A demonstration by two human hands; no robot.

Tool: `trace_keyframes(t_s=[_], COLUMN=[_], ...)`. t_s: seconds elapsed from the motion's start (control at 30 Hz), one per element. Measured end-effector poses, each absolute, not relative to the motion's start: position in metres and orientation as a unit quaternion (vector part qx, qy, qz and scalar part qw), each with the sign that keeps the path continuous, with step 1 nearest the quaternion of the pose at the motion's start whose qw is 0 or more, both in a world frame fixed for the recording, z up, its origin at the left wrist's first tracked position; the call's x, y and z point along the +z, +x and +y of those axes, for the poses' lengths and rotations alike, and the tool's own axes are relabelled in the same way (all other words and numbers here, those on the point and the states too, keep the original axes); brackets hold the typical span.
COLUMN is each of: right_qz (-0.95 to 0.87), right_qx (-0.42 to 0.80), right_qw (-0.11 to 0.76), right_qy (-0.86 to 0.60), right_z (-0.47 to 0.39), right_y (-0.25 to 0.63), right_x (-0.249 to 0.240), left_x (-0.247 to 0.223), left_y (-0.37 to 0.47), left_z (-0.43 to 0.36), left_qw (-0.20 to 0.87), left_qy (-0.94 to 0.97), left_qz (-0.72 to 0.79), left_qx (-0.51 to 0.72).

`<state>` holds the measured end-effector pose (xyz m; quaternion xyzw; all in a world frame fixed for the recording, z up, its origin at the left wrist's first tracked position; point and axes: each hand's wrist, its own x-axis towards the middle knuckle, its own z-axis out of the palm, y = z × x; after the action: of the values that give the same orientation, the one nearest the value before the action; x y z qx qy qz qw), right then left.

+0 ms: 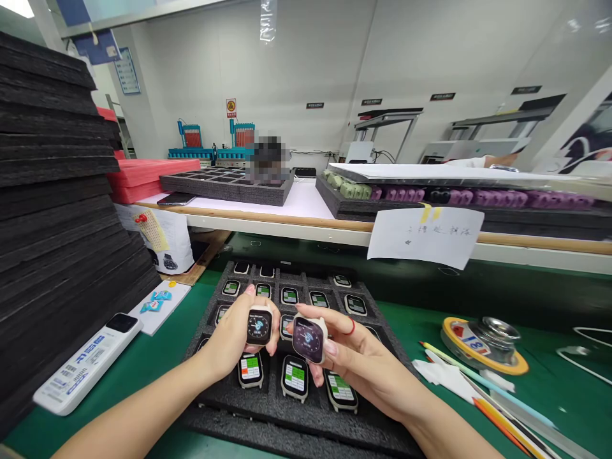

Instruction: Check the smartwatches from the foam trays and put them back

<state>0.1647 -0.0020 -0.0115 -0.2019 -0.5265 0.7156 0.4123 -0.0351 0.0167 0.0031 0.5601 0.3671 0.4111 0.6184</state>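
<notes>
In my left hand [234, 331] is a smartwatch [259, 326] without a strap, its lit screen showing a dial with a blue mark. My right hand [356, 354] grips a second smartwatch [308, 339] between thumb and fingers, and its screen shows a similar dial. Both are held over a black foam tray [272, 421] with square slots. Several more watches lie in it, many with green and white grids on their screens, such as the watch [295, 377] in the front row. Fingers and watches hide part of the tray's middle.
A stack of black foam sheets [52, 172] rises at the left, near a white boxed device [88, 363]. On the right lie a yellow tape roll [511, 364], a metal-topped jar [497, 331] and several pens [502, 414]. A shelf [329, 237] with foam trays crosses behind; a person sits beyond.
</notes>
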Motion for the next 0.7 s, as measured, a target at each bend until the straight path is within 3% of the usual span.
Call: trace_keyframes(t_s=[0.33, 0.7], right_qz=[-0.506, -0.534], right_qx=[0.704, 0.613], right_qw=[0.433, 0.488], right_qy=[-0.246, -0.318], right_z=[-0.003, 0.005], right_y=[0.163, 0.166], right_x=[-0.008, -0.013], left_x=[0.005, 0.009], left_y=[-0.041, -0.049], left_z=[0.023, 0.022], left_qw=[0.644, 0.633], left_qy=[0.545, 0.600], left_qz=[0.378, 0.352], left_qx=[0.382, 0.338])
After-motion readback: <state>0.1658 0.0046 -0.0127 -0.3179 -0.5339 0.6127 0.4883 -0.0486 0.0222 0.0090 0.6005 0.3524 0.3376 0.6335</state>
